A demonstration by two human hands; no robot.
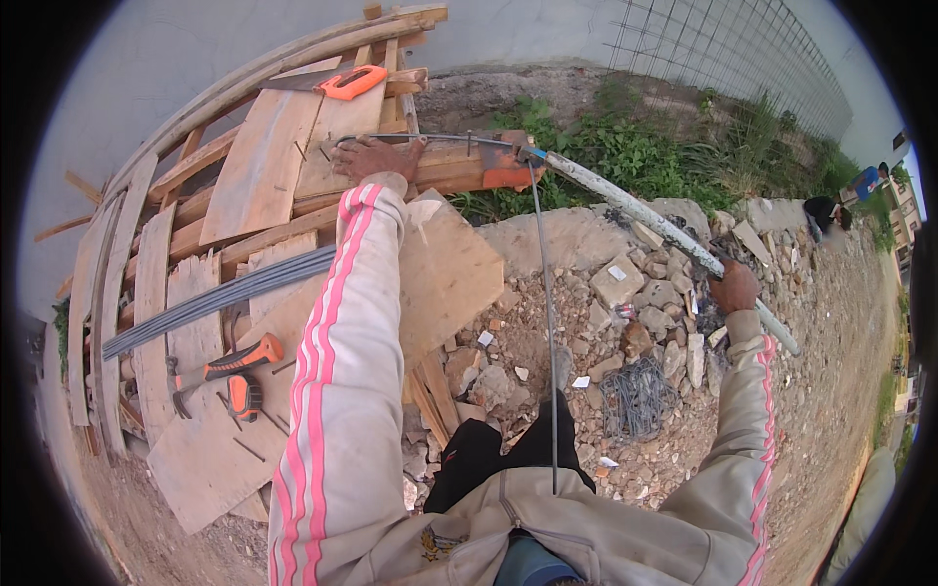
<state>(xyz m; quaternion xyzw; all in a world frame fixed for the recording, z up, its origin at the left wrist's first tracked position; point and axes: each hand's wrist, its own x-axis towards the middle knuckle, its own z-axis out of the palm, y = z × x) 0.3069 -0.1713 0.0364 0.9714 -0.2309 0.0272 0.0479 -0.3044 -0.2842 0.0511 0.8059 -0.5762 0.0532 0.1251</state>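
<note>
My left hand (376,159) lies flat with fingers spread on a wooden board, at the end of a thin steel rod (451,139). Nails stand up from the board beside the rod. The rod runs right to the orange-marked end of a timber beam (510,166). From there a thin rod (547,273) comes back towards my body; whether it is one bent piece I cannot tell. My right hand (733,286) is closed around a long, worn white pipe (640,217), which slants from the beam's end down to the right. The pipe's far tip is blue and meets the rod.
Left, a bundle of steel rods (220,301), a hammer (230,369) and a tape measure (245,397) lie on planks. A handsaw (337,83) lies farther back. Rubble (635,293) and tangled wire (637,398) cover ground to the right. A person (826,212) is at far right.
</note>
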